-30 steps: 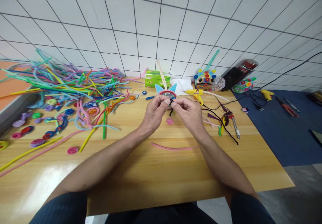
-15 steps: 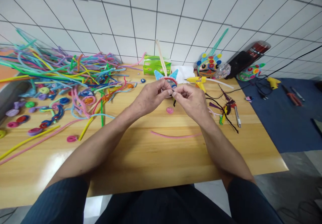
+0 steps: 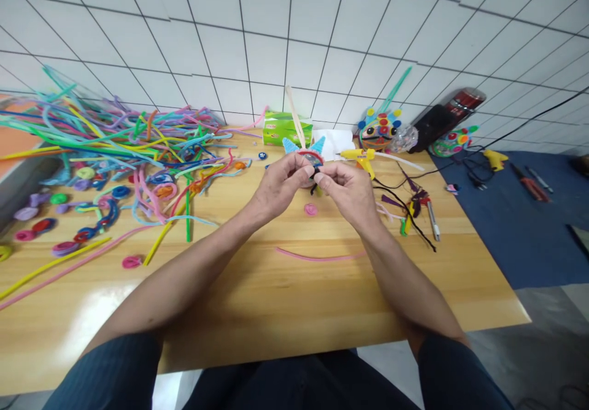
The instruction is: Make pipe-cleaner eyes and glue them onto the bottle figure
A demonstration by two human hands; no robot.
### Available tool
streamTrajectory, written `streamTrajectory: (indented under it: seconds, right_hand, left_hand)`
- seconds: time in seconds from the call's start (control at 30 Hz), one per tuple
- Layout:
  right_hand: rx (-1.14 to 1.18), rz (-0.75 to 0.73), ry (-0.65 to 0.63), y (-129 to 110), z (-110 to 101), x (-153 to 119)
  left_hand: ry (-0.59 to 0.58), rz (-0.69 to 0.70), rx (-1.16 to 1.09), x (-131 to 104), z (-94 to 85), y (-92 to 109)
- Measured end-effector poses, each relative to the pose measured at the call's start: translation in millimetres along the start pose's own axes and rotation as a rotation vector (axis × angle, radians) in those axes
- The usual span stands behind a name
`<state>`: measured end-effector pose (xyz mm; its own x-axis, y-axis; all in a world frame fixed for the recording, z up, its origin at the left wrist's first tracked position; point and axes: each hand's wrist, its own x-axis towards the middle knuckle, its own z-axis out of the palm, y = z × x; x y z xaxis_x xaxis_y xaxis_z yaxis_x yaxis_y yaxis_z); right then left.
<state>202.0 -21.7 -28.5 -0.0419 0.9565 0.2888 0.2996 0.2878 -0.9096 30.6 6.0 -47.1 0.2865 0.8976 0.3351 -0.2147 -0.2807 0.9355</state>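
Observation:
My left hand (image 3: 284, 186) and my right hand (image 3: 347, 190) meet over the middle of the table, fingertips pinched close together. Between them is a short black pipe cleaner (image 3: 314, 187), its lower end hanging down below the fingers. Just behind the hands sits a round craft piece with light blue pointed ears (image 3: 316, 145) and a red rim, partly hidden by my fingers. A pink coil (image 3: 310, 210) lies on the wood below the hands. Closer to me is a pink pipe cleaner (image 3: 317, 258), slightly curved.
Many pipe cleaners (image 3: 138, 131) and coils cover the left side. Behind the hands are a green packet (image 3: 276, 129) and a yellow glue gun (image 3: 361, 157). A decorated face craft (image 3: 380, 131), a dark bottle (image 3: 444, 121) and a white-handled cutter (image 3: 433, 221) are at right.
The view has tilted slightly upward, so the table things appear lower. My right hand's fingertips have shifted a little on the black piece, which both hands still hold.

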Motion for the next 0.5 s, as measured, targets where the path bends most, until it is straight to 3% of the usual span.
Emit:
streamTrajectory:
  seconds: [0.13, 0.27, 0.4, 0.5]
  right_hand:
    - [-0.016, 0.006, 0.043, -1.6, 0.8, -0.8]
    - [-0.084, -0.005, 0.035, -5.4, -2.6, -1.0]
    - [-0.330, -0.119, 0.000, -9.7, -8.0, -2.8]
    - [-0.528, -0.246, -0.036, -10.5, -10.1, -4.1]
  left_hand:
    - [0.025, -0.034, -0.045, -0.3, 3.7, 0.2]
    - [-0.053, -0.095, -0.022, 1.9, -2.1, 3.7]
    - [-0.179, 0.008, 0.238, 4.7, -14.8, 12.5]
    - [-0.206, 0.090, 0.451, 5.0, -20.6, 18.3]
